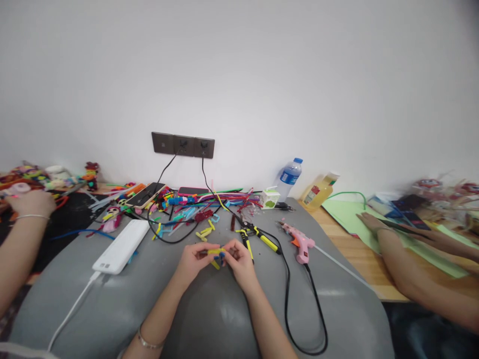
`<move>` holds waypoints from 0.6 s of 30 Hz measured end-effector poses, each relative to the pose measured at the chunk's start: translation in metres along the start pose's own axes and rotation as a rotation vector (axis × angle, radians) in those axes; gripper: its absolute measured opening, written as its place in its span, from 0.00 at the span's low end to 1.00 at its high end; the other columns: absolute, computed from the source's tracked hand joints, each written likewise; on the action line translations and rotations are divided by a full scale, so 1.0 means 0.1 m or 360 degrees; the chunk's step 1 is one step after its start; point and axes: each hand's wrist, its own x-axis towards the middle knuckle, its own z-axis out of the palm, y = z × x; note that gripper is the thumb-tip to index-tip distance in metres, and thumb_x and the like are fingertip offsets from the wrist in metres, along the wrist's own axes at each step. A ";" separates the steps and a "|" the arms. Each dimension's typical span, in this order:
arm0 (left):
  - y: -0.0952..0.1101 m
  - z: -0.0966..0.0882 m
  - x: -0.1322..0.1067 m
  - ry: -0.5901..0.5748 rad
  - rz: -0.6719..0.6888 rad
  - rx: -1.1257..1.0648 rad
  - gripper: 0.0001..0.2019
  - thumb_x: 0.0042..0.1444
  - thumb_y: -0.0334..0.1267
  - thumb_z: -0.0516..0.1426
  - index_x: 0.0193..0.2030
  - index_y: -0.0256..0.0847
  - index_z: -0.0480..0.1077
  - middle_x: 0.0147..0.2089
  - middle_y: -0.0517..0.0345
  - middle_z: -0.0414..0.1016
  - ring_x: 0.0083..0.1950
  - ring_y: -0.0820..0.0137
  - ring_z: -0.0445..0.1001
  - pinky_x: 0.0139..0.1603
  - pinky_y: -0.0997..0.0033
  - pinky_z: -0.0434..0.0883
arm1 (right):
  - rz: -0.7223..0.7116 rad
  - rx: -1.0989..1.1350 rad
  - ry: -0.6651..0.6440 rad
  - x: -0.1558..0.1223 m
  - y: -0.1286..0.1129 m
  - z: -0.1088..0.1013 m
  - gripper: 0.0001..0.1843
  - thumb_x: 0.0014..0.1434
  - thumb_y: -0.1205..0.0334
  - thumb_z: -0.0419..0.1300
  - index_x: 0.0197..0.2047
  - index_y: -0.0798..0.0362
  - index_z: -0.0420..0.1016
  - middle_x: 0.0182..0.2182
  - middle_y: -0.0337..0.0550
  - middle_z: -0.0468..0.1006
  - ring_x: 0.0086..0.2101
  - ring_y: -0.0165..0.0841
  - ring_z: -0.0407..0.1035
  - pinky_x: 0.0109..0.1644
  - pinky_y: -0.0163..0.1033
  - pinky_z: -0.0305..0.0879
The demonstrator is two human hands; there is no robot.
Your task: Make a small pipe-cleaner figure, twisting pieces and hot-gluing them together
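My left hand (pixel 193 262) and my right hand (pixel 241 263) meet above the front middle of the grey table. Their fingertips pinch a small yellow-and-blue craft piece (pixel 215 252), which the fingers partly hide. Just beyond them lie short yellow pieces (pixel 204 233) that look like cut pipe cleaners. To the right of my right hand are pliers with yellow-and-black handles (pixel 268 243). Farther right a pink glue gun (pixel 301 243) rests on its side, a glue stick out of its back.
A white power bank (pixel 121 247) with a cable lies left. Behind are colourful pipe cleaners (pixel 232 198), phones (pixel 145 194), a small white-green box (pixel 269 198), a water bottle (pixel 289 179) and a yellow drink bottle (pixel 321 190). Other people's hands work left (pixel 32 207) and right (pixel 370 223).
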 end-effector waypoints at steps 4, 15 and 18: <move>0.02 0.00 -0.01 -0.0088 0.0045 -0.0017 0.17 0.44 0.41 0.68 0.41 0.38 0.82 0.41 0.47 0.83 0.41 0.61 0.80 0.44 0.66 0.77 | 0.0030 0.0080 -0.0018 0.01 0.02 -0.04 0.19 0.49 0.46 0.70 0.29 0.53 0.70 0.19 0.34 0.70 0.18 0.26 0.63 0.21 0.32 0.65; 0.11 0.00 -0.02 -0.0141 0.0129 0.0160 0.11 0.51 0.40 0.62 0.38 0.38 0.83 0.34 0.48 0.83 0.35 0.64 0.79 0.37 0.69 0.75 | 0.0037 0.0057 -0.0107 -0.01 0.00 -0.04 0.19 0.52 0.46 0.67 0.30 0.53 0.71 0.19 0.34 0.68 0.18 0.26 0.61 0.21 0.32 0.64; 0.11 0.01 -0.02 -0.0110 0.0141 0.0170 0.10 0.51 0.38 0.62 0.38 0.38 0.83 0.36 0.48 0.83 0.36 0.64 0.80 0.38 0.68 0.76 | -0.0002 0.0045 -0.0097 0.00 0.00 -0.04 0.18 0.52 0.47 0.68 0.30 0.53 0.71 0.21 0.35 0.69 0.19 0.26 0.62 0.22 0.32 0.64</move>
